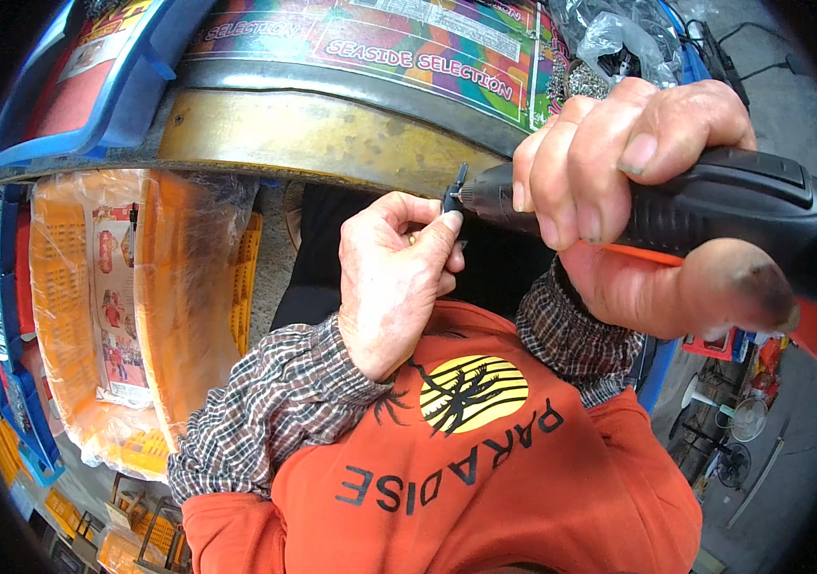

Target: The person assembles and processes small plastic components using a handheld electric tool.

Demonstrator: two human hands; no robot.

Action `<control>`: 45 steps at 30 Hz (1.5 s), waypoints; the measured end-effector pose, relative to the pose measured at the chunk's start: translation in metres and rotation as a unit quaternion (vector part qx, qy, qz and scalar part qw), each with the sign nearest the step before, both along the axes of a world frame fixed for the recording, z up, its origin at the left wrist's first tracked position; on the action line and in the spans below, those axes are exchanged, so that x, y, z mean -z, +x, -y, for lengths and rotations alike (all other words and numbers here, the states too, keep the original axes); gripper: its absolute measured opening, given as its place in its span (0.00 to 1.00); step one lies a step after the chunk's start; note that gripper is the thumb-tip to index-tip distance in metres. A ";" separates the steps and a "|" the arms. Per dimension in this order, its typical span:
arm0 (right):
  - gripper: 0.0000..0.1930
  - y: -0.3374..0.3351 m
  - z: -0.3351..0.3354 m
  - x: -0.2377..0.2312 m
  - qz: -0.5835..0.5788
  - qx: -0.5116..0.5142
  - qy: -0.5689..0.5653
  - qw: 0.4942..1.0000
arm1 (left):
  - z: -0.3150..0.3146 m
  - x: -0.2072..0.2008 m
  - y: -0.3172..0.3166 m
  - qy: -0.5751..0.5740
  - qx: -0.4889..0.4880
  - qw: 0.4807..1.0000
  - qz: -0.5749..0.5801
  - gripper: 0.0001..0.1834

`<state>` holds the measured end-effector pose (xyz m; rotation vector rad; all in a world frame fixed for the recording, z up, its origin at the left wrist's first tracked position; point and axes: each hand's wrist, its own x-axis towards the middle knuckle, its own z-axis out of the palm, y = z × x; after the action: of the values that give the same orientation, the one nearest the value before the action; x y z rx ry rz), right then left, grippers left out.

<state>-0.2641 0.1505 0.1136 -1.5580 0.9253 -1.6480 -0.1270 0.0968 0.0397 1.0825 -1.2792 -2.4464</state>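
My left hand (pixel 394 277) pinches a small black part (pixel 452 198) between thumb and forefinger, just off the table's near edge. What the part is, I cannot make out. A speck of yellow shows between the fingers below it. My right hand (pixel 619 163) is wrapped round a black electric screwdriver (pixel 758 215) with an orange-red strip and a red piece at its rear end. The tool lies nearly level, and its narrow tip points left, meeting the black part or very close to it.
Colourful printed cardboard (pixel 360 48) covers the table behind its worn yellow edge (pixel 313 134). A clear plastic bag (pixel 624 43) with dark pieces lies beside small metal bits (pixel 585 81). Left are a blue bin (pixel 131 105) and a plastic-lined orange crate (pixel 207 316). Fans (pixel 734 464) stand at right.
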 end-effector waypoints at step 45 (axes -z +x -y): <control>0.25 -0.020 -0.052 0.014 0.150 0.284 -0.061 0.945 | 0.151 -0.020 -0.083 -0.863 0.077 0.495 0.065 0.11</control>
<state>-0.2840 0.2029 0.0998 -1.1178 1.1909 -2.3041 -0.2100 -0.0543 0.0594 0.3361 -2.5806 -0.0526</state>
